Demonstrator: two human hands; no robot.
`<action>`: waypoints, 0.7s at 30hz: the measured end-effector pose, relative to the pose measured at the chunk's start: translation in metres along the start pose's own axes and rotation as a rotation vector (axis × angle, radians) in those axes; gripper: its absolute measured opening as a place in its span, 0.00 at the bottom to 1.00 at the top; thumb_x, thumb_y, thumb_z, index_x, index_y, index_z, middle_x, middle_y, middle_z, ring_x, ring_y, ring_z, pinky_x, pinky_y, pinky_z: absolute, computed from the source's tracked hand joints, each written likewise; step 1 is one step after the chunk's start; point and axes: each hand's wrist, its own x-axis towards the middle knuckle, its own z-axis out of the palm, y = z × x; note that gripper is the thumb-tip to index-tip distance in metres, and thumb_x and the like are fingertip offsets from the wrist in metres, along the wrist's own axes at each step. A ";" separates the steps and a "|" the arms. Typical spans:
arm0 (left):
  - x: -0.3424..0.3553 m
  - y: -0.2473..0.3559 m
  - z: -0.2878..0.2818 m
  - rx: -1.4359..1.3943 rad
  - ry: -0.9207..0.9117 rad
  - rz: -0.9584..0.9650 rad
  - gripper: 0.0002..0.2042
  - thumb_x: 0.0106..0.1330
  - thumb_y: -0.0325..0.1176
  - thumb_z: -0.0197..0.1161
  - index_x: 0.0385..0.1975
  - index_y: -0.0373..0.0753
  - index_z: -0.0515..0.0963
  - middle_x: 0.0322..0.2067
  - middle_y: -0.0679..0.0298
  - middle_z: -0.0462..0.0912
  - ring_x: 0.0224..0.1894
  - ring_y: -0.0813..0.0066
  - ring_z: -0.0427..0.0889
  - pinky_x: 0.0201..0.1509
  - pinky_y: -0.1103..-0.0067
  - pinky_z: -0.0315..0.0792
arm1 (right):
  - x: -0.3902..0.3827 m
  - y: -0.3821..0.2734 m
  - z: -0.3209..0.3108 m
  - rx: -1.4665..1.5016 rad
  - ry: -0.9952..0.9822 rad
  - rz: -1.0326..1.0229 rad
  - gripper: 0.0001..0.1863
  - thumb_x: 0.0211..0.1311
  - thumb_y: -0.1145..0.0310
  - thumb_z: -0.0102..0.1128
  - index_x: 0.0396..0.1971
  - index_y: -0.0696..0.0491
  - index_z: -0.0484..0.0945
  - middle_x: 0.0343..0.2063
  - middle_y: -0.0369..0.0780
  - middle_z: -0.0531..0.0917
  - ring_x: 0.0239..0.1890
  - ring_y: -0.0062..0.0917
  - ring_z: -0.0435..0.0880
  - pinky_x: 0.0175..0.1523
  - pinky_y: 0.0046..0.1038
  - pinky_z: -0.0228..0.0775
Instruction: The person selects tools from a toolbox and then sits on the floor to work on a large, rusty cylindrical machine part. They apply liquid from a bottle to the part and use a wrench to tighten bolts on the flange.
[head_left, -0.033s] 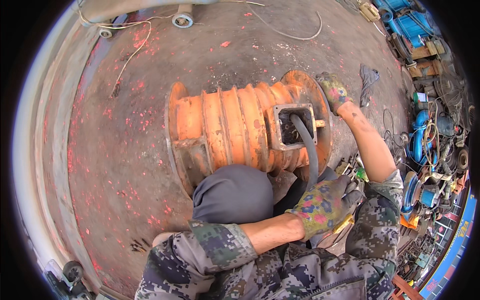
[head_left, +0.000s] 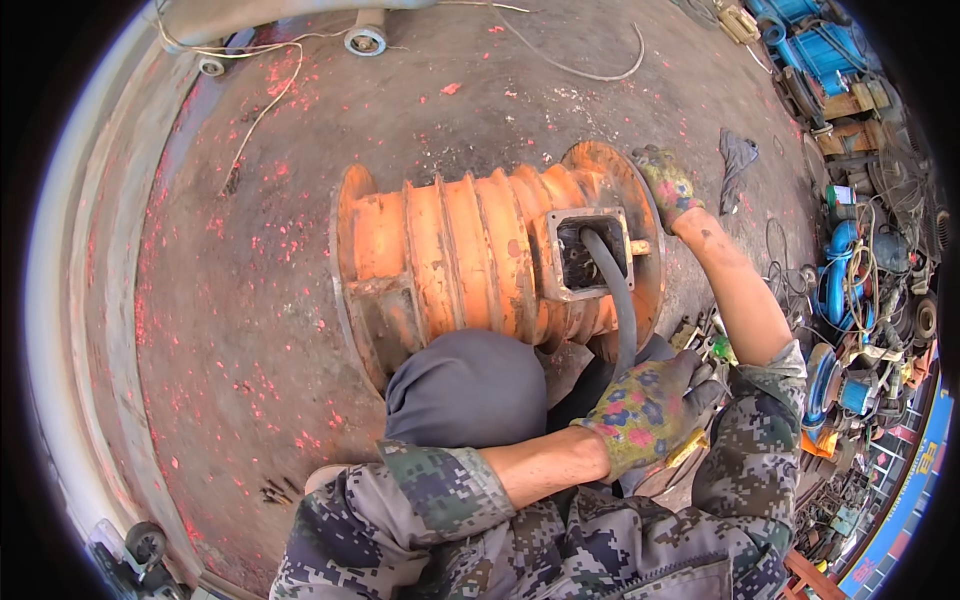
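Observation:
In front of me an orange, ribbed motor housing (head_left: 450,245) lies on its side, its paint worn and dirty. A square terminal box (head_left: 549,262) sits open on its upper right, and a thick grey cable (head_left: 617,290) curves out of it toward me. At the housing's right end, the fingers of my gloved right hand (head_left: 668,183) curl at the rim of the round flange (head_left: 648,255). My left hand (head_left: 640,412), in a flowered glove with dark fingers, lies over the cable's lower stretch with its fingers apart. Its palm side is hidden.
My bent knee (head_left: 465,390) rests against the housing's near side. A dark cloth (head_left: 738,165) lies on the floor at right, beside piled machine parts and a blue pump (head_left: 838,275). Thin cords (head_left: 268,105) trail across the paint-spotted floor. Small bolts (head_left: 280,492) lie at lower left.

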 end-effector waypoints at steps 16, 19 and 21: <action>-0.005 0.019 -0.011 -0.019 -0.071 -0.068 0.21 0.74 0.46 0.59 0.47 0.29 0.72 0.32 0.39 0.83 0.41 0.39 0.84 0.42 0.56 0.75 | -0.017 0.002 0.002 -0.024 0.054 0.015 0.19 0.60 0.70 0.63 0.52 0.53 0.81 0.50 0.52 0.84 0.54 0.50 0.82 0.57 0.42 0.76; -0.004 0.020 -0.012 0.005 -0.090 -0.037 0.20 0.74 0.45 0.60 0.46 0.29 0.72 0.33 0.40 0.83 0.40 0.39 0.84 0.43 0.57 0.75 | -0.020 0.005 -0.004 -0.027 0.001 0.046 0.18 0.61 0.70 0.62 0.52 0.53 0.81 0.50 0.52 0.84 0.55 0.49 0.82 0.57 0.42 0.76; -0.011 0.032 -0.018 0.010 -0.004 0.021 0.21 0.74 0.46 0.60 0.46 0.29 0.72 0.33 0.40 0.83 0.40 0.40 0.84 0.42 0.57 0.75 | -0.018 -0.001 -0.004 -0.035 0.026 0.029 0.18 0.62 0.69 0.61 0.52 0.52 0.81 0.50 0.52 0.84 0.55 0.49 0.82 0.57 0.43 0.76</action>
